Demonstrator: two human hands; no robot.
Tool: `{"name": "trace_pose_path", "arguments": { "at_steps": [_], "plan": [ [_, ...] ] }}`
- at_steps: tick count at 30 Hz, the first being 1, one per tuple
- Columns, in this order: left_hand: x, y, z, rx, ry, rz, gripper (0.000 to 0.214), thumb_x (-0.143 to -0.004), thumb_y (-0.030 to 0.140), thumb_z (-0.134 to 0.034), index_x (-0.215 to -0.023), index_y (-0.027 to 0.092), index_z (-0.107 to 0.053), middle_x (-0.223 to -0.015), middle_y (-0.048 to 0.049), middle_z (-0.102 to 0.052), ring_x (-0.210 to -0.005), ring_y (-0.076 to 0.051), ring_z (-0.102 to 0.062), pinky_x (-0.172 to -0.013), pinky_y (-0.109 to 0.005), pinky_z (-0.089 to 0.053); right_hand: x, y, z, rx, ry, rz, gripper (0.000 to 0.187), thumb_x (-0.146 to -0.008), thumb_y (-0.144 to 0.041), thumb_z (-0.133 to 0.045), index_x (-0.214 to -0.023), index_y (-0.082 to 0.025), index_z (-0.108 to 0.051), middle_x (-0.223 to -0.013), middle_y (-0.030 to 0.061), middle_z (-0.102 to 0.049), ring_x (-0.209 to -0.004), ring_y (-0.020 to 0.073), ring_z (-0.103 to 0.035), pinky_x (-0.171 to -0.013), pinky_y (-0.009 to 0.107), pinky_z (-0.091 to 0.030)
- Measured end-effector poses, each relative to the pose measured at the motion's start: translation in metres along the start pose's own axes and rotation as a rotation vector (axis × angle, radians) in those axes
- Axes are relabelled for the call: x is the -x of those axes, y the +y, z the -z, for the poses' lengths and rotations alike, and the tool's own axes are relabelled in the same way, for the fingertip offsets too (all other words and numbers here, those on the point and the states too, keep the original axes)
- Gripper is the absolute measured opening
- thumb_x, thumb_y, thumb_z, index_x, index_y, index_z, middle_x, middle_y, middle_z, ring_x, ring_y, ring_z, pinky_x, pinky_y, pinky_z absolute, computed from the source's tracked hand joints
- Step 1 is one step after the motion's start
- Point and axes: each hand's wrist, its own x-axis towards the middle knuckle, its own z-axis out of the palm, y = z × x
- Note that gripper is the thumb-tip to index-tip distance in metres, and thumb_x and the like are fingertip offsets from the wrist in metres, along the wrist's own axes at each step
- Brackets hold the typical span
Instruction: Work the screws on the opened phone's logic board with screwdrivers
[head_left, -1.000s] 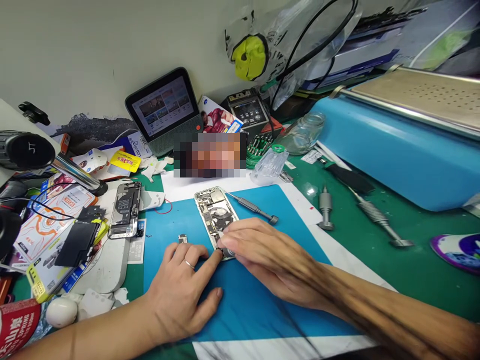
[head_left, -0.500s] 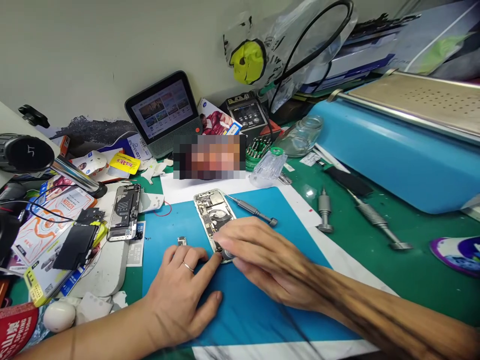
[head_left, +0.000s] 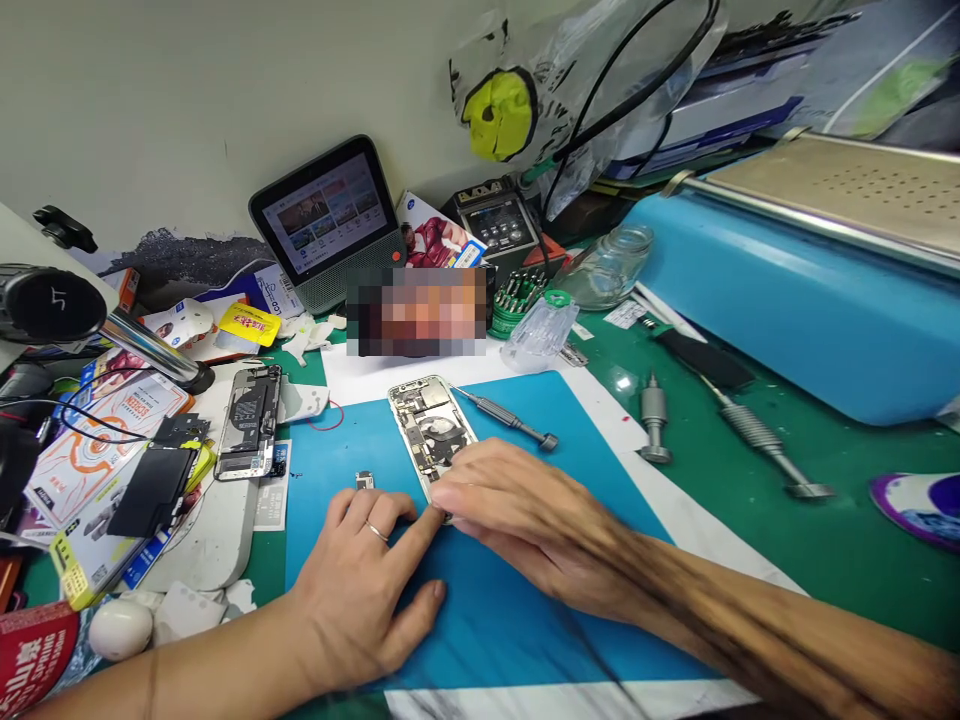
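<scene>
I have two hands (head_left: pixel 367 580) here, two opened phones (head_left: pixel 437 428), one near and one left, three screwdrivers (head_left: pixel 504 412) to the right, one blue mat (head_left: pixel 480 640), one far jar (head_left: pixel 619 268), one far display (head_left: pixel 322 220).

The right hand's fingers (head_left: pixel 459 495) hide the lower end of the opened phone (head_left: pixel 433 425).

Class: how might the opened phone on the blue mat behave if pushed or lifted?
The opened phone would probably slide rather than roll, since it lies flat. It looks stiff, with straight edges, yet probably fragile, its insides being bare.
</scene>
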Motion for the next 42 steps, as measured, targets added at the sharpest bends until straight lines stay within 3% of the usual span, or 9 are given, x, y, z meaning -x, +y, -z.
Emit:
{"name": "trace_pose_path", "arguments": {
  "at_steps": [9,15,20,24,27,30,32,38,42],
  "plan": [
    [-0.0002,-0.0006,-0.0009,0.020,-0.004,0.001,0.045,-0.092,0.031,-0.057,-0.133,0.013,-0.053,-0.112,-0.0126,-0.058,-0.097,-0.029,-0.051,-0.085,-0.047,-0.043,-0.0013,-0.0012,0.0027,-0.014,-0.012,-0.001,0.039,-0.097,-0.008,-0.048,-0.134,-0.016,-0.054,-0.103,0.0094,-0.073,-0.100,0.0194,-0.066,-0.088,0.038,-0.058],
    [0.0010,-0.0005,-0.0013,0.048,-0.022,0.012,0.043,-0.093,0.030,-0.056,-0.133,0.015,-0.053,-0.117,-0.0129,-0.057,-0.099,-0.029,-0.050,-0.086,-0.048,-0.044,-0.0017,0.0015,0.0031,0.077,-0.006,0.007,0.028,-0.101,-0.028,-0.050,-0.126,-0.022,-0.059,-0.095,0.0059,-0.066,-0.093,0.0196,-0.062,-0.092,0.044,-0.054],
    [0.0015,-0.0011,-0.0010,0.041,-0.010,-0.003,0.047,-0.093,0.030,-0.057,-0.137,0.013,-0.050,-0.118,-0.0141,-0.056,-0.101,-0.029,-0.050,-0.086,-0.048,-0.044,-0.0007,0.0022,0.0017,0.066,-0.002,0.008,0.034,-0.096,-0.010,-0.051,-0.128,-0.021,-0.056,-0.103,0.0050,-0.073,-0.106,0.0211,-0.062,-0.102,0.048,-0.050],
    [0.0013,-0.0020,-0.0018,0.036,-0.029,0.006,0.048,-0.093,0.030,-0.057,-0.138,0.015,-0.049,-0.117,-0.0130,-0.056,-0.099,-0.029,-0.049,-0.086,-0.048,-0.044,-0.0013,0.0040,0.0023,0.030,-0.028,0.006,0.026,-0.101,-0.020,-0.049,-0.126,-0.020,-0.056,-0.092,0.0035,-0.071,-0.094,0.0169,-0.064,-0.097,0.043,-0.052],
    [0.0011,-0.0021,-0.0028,0.044,-0.028,0.005,0.049,-0.094,0.030,-0.057,-0.139,0.015,-0.048,-0.117,-0.0130,-0.056,-0.098,-0.029,-0.049,-0.086,-0.048,-0.044,-0.0016,0.0051,0.0044,-0.002,-0.036,0.030,0.029,-0.104,-0.031,-0.043,-0.128,-0.020,-0.056,-0.101,0.0077,-0.071,-0.103,0.0187,-0.063,-0.098,0.043,-0.051],
    [0.0011,-0.0022,-0.0034,0.048,-0.008,-0.008,0.049,-0.094,0.029,-0.057,-0.139,0.013,-0.047,-0.115,-0.0133,-0.055,-0.099,-0.029,-0.049,-0.086,-0.048,-0.044,-0.0004,0.0048,0.0052,-0.019,-0.043,0.021,0.029,-0.102,-0.017,-0.043,-0.128,-0.017,-0.056,-0.114,0.0094,-0.072,-0.115,0.0200,-0.059,-0.104,0.043,-0.048],
    [0.0009,-0.0024,-0.0035,0.049,-0.010,-0.011,0.047,-0.094,0.029,-0.057,-0.137,0.012,-0.048,-0.115,-0.0135,-0.055,-0.098,-0.029,-0.049,-0.086,-0.047,-0.044,0.0004,0.0042,0.0046,-0.030,-0.036,0.014,0.029,-0.100,-0.011,-0.046,-0.126,-0.017,-0.057,-0.108,0.0071,-0.074,-0.112,0.0194,-0.059,-0.103,0.041,-0.049],
    [0.0006,-0.0027,-0.0027,0.055,-0.028,-0.011,0.046,-0.093,0.029,-0.058,-0.135,0.012,-0.050,-0.117,-0.0134,-0.056,-0.098,-0.029,-0.049,-0.086,-0.047,-0.045,-0.0014,0.0039,0.0024,-0.027,-0.033,0.003,0.023,-0.099,-0.013,-0.051,-0.121,-0.016,-0.060,-0.091,0.0053,-0.071,-0.089,0.0159,-0.062,-0.092,0.038,-0.053],
    [0.0010,-0.0025,-0.0022,0.050,-0.012,-0.010,0.049,-0.094,0.029,-0.057,-0.138,0.011,-0.048,-0.118,-0.0140,-0.056,-0.099,-0.029,-0.050,-0.087,-0.048,-0.044,-0.0017,0.0040,0.0040,-0.021,-0.015,0.015,0.026,-0.101,-0.016,-0.047,-0.124,-0.015,-0.057,-0.099,0.0093,-0.071,-0.098,0.0176,-0.063,-0.094,0.040,-0.053]
  ]
}}
